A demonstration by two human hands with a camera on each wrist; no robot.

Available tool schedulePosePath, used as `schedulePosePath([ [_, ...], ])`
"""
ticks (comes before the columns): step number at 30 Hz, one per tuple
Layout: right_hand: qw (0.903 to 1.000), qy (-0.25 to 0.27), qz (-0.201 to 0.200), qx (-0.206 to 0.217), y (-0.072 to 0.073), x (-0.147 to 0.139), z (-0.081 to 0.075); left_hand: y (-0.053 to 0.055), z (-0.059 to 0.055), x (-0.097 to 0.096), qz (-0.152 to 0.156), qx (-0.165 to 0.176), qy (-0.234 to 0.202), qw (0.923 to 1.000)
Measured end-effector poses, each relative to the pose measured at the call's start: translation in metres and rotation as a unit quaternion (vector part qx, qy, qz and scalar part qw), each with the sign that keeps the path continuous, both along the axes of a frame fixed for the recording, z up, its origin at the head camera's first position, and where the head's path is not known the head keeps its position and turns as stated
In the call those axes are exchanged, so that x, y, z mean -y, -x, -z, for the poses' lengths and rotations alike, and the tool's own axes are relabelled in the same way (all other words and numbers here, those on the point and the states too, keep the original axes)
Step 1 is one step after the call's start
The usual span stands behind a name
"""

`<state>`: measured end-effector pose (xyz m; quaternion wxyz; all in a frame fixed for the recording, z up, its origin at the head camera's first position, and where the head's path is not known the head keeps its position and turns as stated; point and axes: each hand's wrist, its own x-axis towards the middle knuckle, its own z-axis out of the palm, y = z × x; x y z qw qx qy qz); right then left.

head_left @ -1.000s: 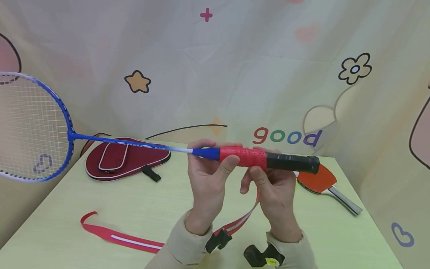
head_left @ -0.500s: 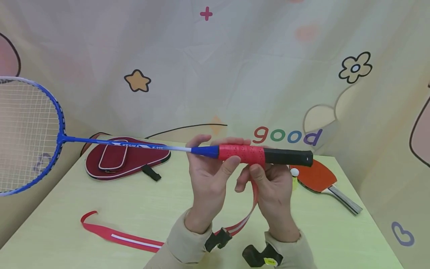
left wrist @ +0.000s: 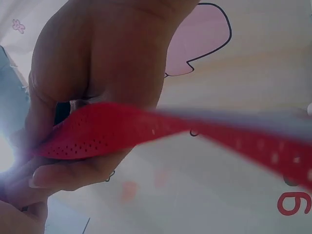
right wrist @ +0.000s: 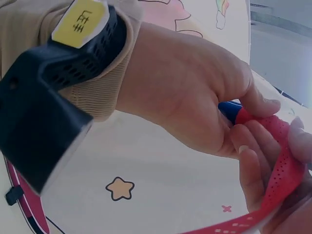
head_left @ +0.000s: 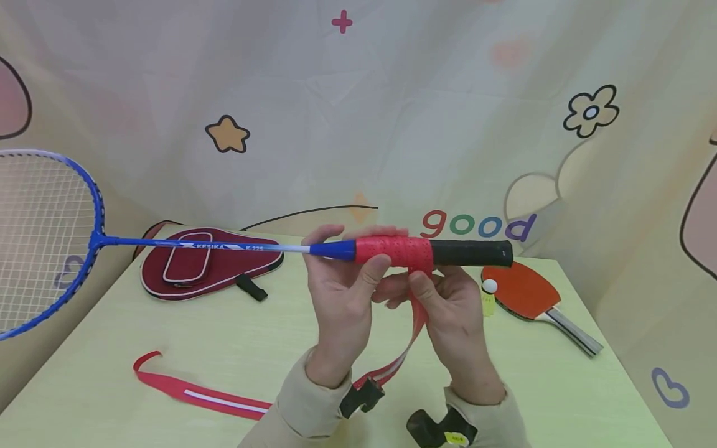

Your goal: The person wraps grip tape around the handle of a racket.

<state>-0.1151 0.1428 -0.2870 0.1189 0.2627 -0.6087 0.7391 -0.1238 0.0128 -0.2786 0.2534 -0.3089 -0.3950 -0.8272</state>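
Note:
A blue badminton racket [head_left: 338, 250] is held level above the table, its strung head running off the left edge in the head view. Red perforated grip tape [head_left: 394, 251] covers the front part of the handle, and the rear part of the handle [head_left: 472, 252] is bare black. My left hand [head_left: 340, 302] grips the wrapped part, thumb in front and fingers behind. Just below the handle, my right hand [head_left: 456, 323] pinches the loose tape [head_left: 419, 311] between thumb and fingers. From there the strip, twisted in the left wrist view, hangs down behind my left wrist.
A dark red paddle case [head_left: 229, 274] lies at the back left of the table. At the right are an orange table tennis bat [head_left: 523, 289] and a yellow shuttlecock [head_left: 489, 302]. A red strip with a white line [head_left: 207, 398] lies at the front left.
The racket has shifted left, its head lower and its black handle end a little higher. My right hand has brought the tape leftward and closer to my left fingers.

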Motion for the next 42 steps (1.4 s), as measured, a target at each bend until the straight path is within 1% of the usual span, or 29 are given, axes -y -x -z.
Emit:
schedulePosePath([
  [2,0.9999,-0.011,-0.002,0.002,0.001,-0.001,0.001,-0.001,-0.001,0.002,0.002,0.004,-0.009,1.0],
  [4,0.9996,-0.026,-0.008,-0.007,0.004,-0.003,0.002,-0.001,-0.003,0.004,0.007,0.008,-0.025,0.9996],
  [6,0.9983,-0.056,-0.006,-0.011,0.007,-0.007,0.004,-0.001,-0.004,0.005,0.014,0.011,-0.042,0.999],
  [9,0.9929,-0.116,0.019,-0.019,0.011,-0.011,0.006,-0.001,-0.004,0.007,0.022,0.014,-0.065,0.9975],
  [11,0.9854,-0.159,0.048,-0.035,0.014,-0.014,0.007,-0.001,-0.005,0.007,0.024,0.012,-0.072,0.997],
  [14,0.9686,-0.223,0.099,-0.047,0.017,-0.018,0.007,-0.002,-0.006,0.008,0.027,0.003,-0.076,0.9967],
  [17,0.9536,-0.268,0.135,-0.027,0.017,-0.023,0.004,-0.002,-0.006,0.008,0.028,0.0,-0.069,0.9972],
  [18,0.9497,-0.276,0.147,-0.018,0.016,-0.025,0.003,-0.003,-0.006,0.007,0.027,0.002,-0.062,0.9977],
  [20,0.9473,-0.271,0.17,0.0,0.014,-0.027,0.0,-0.003,-0.006,0.007,0.027,0.009,-0.051,0.9983],
  [22,0.9473,-0.247,0.204,0.006,0.012,-0.029,-0.002,-0.003,-0.005,0.006,0.03,0.018,-0.039,0.9986],
  [24,0.9532,-0.198,0.228,-0.003,0.011,-0.028,-0.003,-0.004,-0.004,0.005,0.038,0.024,-0.03,0.9986],
  [25,0.954,-0.179,0.24,-0.014,0.011,-0.027,-0.004,-0.004,-0.004,0.004,0.044,0.027,-0.027,0.9983],
  [26,0.9568,-0.155,0.245,-0.029,0.011,-0.025,-0.004,-0.004,-0.003,0.004,0.05,0.029,-0.024,0.998],
  [28,0.9607,-0.121,0.24,-0.07,0.012,-0.023,-0.004,-0.005,-0.003,0.003,0.06,0.032,-0.016,0.9975],
  [29,0.9604,-0.117,0.236,-0.09,0.013,-0.023,-0.004,-0.005,-0.003,0.003,0.064,0.035,-0.012,0.9972],
  [31,0.9585,-0.13,0.223,-0.122,0.014,-0.023,-0.003,-0.006,-0.004,0.004,0.07,0.038,-0.009,0.9968],
  [32,0.9588,-0.14,0.211,-0.128,0.014,-0.024,-0.003,-0.005,-0.004,0.005,0.072,0.038,-0.011,0.9966],
  [34,0.9531,-0.191,0.206,-0.113,0.013,-0.027,-0.004,-0.005,-0.005,0.006,0.073,0.038,-0.02,0.9964],
  [35,0.9487,-0.221,0.201,-0.102,0.012,-0.029,-0.004,-0.005,-0.005,0.007,0.072,0.04,-0.025,0.9963],
  [36,0.9471,-0.244,0.189,-0.088,0.011,-0.03,-0.005,-0.004,-0.005,0.007,0.07,0.04,-0.029,0.9963],
  [38,0.9405,-0.286,0.173,-0.059,0.009,-0.032,-0.006,-0.003,-0.005,0.008,0.063,0.043,-0.036,0.9964],
  [40,0.9359,-0.314,0.153,-0.044,0.006,-0.033,-0.007,-0.003,-0.005,0.008,0.054,0.046,-0.037,0.9968],
  [42,0.9356,-0.326,0.13,-0.039,0.004,-0.033,-0.009,-0.002,-0.005,0.009,0.046,0.048,-0.034,0.9972],
])
